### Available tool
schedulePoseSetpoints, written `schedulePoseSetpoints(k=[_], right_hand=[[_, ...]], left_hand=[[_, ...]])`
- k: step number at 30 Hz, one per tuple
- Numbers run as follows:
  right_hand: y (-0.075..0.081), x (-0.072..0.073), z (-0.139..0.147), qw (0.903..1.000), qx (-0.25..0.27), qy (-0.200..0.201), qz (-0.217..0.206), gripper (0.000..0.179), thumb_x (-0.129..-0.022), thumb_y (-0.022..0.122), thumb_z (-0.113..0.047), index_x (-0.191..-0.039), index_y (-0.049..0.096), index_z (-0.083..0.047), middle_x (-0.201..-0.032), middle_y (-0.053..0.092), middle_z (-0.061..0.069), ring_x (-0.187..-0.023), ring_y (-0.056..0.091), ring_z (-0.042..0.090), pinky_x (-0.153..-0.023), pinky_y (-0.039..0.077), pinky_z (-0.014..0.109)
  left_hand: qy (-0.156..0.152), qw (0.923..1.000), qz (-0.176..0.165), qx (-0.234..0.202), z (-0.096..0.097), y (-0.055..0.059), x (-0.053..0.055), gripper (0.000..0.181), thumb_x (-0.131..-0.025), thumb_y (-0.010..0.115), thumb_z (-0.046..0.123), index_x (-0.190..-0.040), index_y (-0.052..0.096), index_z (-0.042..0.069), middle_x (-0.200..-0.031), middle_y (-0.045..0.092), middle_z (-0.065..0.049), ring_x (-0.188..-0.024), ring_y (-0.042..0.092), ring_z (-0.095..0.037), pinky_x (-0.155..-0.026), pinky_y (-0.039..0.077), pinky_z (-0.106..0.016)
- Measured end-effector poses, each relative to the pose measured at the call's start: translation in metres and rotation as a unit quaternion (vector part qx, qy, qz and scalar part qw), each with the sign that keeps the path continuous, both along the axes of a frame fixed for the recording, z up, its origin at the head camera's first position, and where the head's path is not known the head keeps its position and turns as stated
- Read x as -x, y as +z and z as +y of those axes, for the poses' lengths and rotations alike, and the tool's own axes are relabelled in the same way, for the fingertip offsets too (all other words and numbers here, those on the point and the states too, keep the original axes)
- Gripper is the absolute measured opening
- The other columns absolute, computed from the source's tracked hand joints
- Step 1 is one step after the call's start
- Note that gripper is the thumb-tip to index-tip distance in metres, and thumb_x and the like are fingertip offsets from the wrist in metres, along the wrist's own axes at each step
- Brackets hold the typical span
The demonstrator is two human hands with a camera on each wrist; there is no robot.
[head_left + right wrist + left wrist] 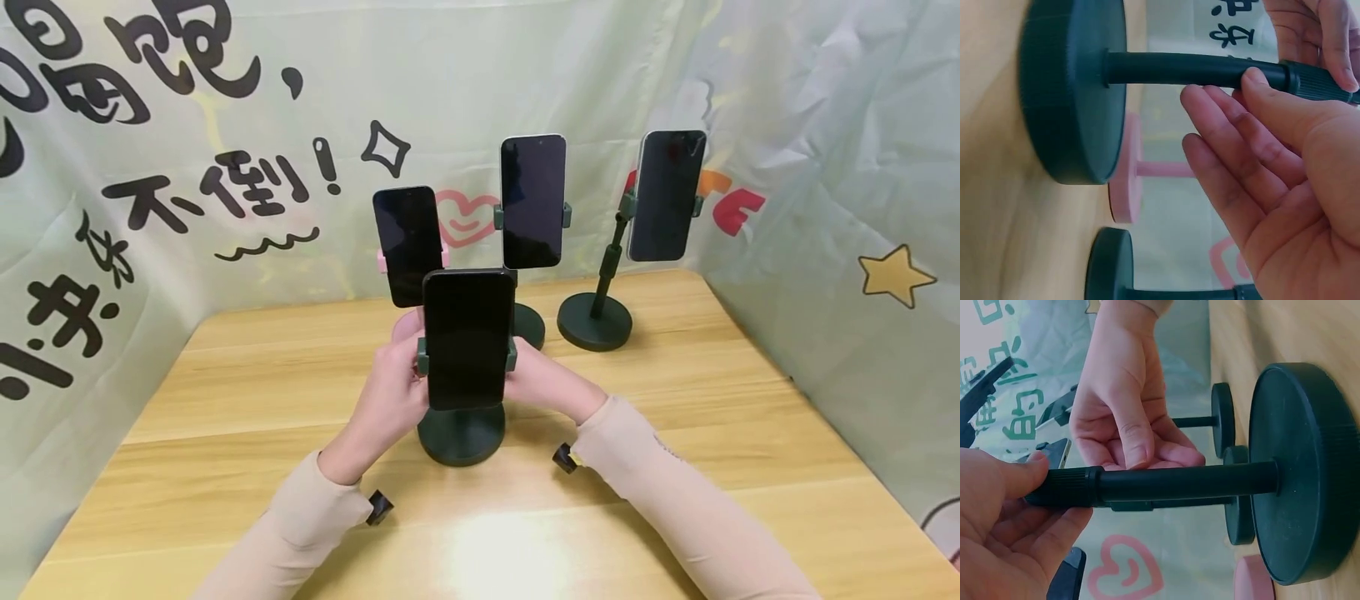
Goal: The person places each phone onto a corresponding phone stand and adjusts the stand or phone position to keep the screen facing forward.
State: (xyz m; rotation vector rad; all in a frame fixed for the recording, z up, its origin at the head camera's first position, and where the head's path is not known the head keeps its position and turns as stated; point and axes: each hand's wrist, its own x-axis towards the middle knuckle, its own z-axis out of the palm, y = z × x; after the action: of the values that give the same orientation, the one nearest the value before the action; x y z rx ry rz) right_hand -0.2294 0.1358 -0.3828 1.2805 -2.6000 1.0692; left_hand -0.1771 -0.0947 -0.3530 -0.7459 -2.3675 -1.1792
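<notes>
A dark green phone stand (461,437) holds a black phone (469,337) upright in its clamp, facing me. Behind the phone, both hands are on the stand's pole (1185,483). My left hand (1007,515) grips the ribbed collar (1066,486) high on the pole between thumb and fingers. Just below it, my right hand (1285,162) pinches the smooth part of the pole with thumb and fingertips. The round base (1300,475) rests on the table. In the head view, the phone hides the pole and most of the fingers.
Behind stand a pink phone stand (406,326) with a phone (409,242), a green one (528,325) with a phone (533,200), and another green stand (595,322) with a phone (667,196) at right. A printed cloth (315,50) hangs behind the wooden table (262,367).
</notes>
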Motion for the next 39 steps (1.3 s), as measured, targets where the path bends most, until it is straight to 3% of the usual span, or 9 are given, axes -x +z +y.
schedulePoseSetpoints(k=[3, 7, 9, 16, 19, 24, 29, 33, 39], right_hand=[[-0.005, 0.001, -0.008, 0.9996, 0.007, 0.018, 0.021, 0.012, -0.096, 0.068, 0.004, -0.094, 0.068, -0.008, -0.080, 0.058, -0.002, -0.079, 0.053, 0.011, -0.075, 0.049, 0.028], [-0.009, -0.001, -0.018, 0.9994, 0.006, 0.022, 0.025, 0.016, -0.096, 0.067, 0.006, -0.093, 0.069, -0.010, -0.072, 0.049, -0.007, -0.072, 0.048, 0.005, -0.068, 0.041, 0.023], [-0.010, -0.003, -0.024, 0.9991, 0.006, 0.024, 0.034, 0.014, -0.098, 0.067, 0.003, -0.096, 0.070, -0.010, -0.072, 0.050, -0.006, -0.071, 0.048, 0.006, -0.067, 0.041, 0.022], [-0.010, -0.006, -0.047, 0.9977, 0.000, 0.028, 0.062, 0.007, -0.099, 0.070, -0.001, -0.100, 0.071, -0.008, -0.073, 0.053, -0.003, -0.071, 0.050, 0.008, -0.066, 0.040, 0.019], [-0.012, -0.006, -0.057, 0.9977, 0.002, 0.028, 0.063, 0.004, -0.101, 0.070, -0.003, -0.100, 0.071, -0.007, -0.072, 0.057, 0.000, -0.070, 0.053, 0.010, -0.065, 0.042, 0.019], [-0.014, -0.004, -0.076, 0.9974, 0.006, 0.021, 0.068, 0.008, -0.101, 0.072, -0.008, -0.109, 0.072, -0.006, -0.088, 0.068, 0.005, -0.084, 0.061, 0.015, -0.080, 0.052, 0.023], [-0.011, -0.001, -0.096, 0.9990, 0.007, 0.033, 0.029, 0.004, -0.103, 0.071, -0.009, -0.106, 0.073, -0.006, -0.087, 0.076, 0.005, -0.079, 0.064, 0.011, -0.075, 0.052, 0.018], [-0.009, 0.003, -0.114, 0.9993, 0.005, 0.035, -0.013, 0.006, -0.103, 0.073, -0.012, -0.107, 0.075, -0.007, -0.096, 0.082, 0.005, -0.082, 0.070, 0.008, -0.076, 0.052, 0.014], [-0.006, 0.012, -0.138, 0.9994, -0.002, 0.024, -0.025, 0.010, -0.104, 0.072, -0.015, -0.106, 0.077, -0.007, -0.097, 0.083, 0.006, -0.085, 0.074, 0.011, -0.078, 0.055, 0.015]], left_hand=[[0.015, 0.9997, 0.016, 0.011, -0.008, -0.002, -0.003, 0.007, -0.095, 0.075, -0.002, -0.095, 0.075, 0.005, -0.074, 0.069, -0.002, -0.069, 0.059, -0.015, -0.064, 0.051, -0.029], [0.027, 0.9992, 0.028, 0.007, -0.019, -0.002, -0.006, 0.007, -0.095, 0.077, 0.000, -0.101, 0.077, 0.003, -0.079, 0.076, -0.005, -0.067, 0.065, -0.013, -0.061, 0.054, -0.028], [0.033, 0.9989, 0.032, 0.007, -0.024, -0.002, -0.007, 0.008, -0.095, 0.076, 0.000, -0.102, 0.077, 0.004, -0.079, 0.076, -0.004, -0.065, 0.065, -0.012, -0.059, 0.053, -0.026], [0.055, 0.9976, 0.041, 0.009, -0.042, -0.002, -0.010, 0.012, -0.093, 0.076, -0.004, -0.090, 0.072, 0.008, -0.064, 0.053, 0.004, -0.056, 0.042, -0.005, -0.052, 0.036, -0.024], [0.063, 0.9969, 0.047, 0.013, -0.049, -0.001, -0.012, 0.015, -0.092, 0.075, -0.006, -0.087, 0.070, 0.008, -0.063, 0.049, 0.006, -0.058, 0.040, -0.005, -0.054, 0.036, -0.025], [0.079, 0.9950, 0.056, 0.023, -0.063, -0.001, -0.012, 0.019, -0.092, 0.076, -0.005, -0.082, 0.067, 0.009, -0.063, 0.049, 0.006, -0.059, 0.042, -0.005, -0.056, 0.038, -0.025], [0.106, 0.9912, 0.074, 0.028, -0.080, -0.003, -0.010, 0.029, -0.090, 0.069, -0.012, -0.072, 0.057, 0.008, -0.064, 0.048, 0.002, -0.062, 0.041, -0.009, -0.058, 0.038, -0.027], [0.129, 0.9880, 0.079, 0.029, -0.094, -0.004, -0.005, 0.026, -0.086, 0.062, -0.017, -0.073, 0.055, 0.005, -0.065, 0.049, -0.003, -0.062, 0.042, -0.012, -0.058, 0.038, -0.029], [0.148, 0.9852, 0.082, 0.030, -0.111, -0.001, 0.003, 0.023, -0.089, 0.059, -0.015, -0.074, 0.059, 0.003, -0.066, 0.052, -0.005, -0.063, 0.042, -0.012, -0.058, 0.038, -0.028]])
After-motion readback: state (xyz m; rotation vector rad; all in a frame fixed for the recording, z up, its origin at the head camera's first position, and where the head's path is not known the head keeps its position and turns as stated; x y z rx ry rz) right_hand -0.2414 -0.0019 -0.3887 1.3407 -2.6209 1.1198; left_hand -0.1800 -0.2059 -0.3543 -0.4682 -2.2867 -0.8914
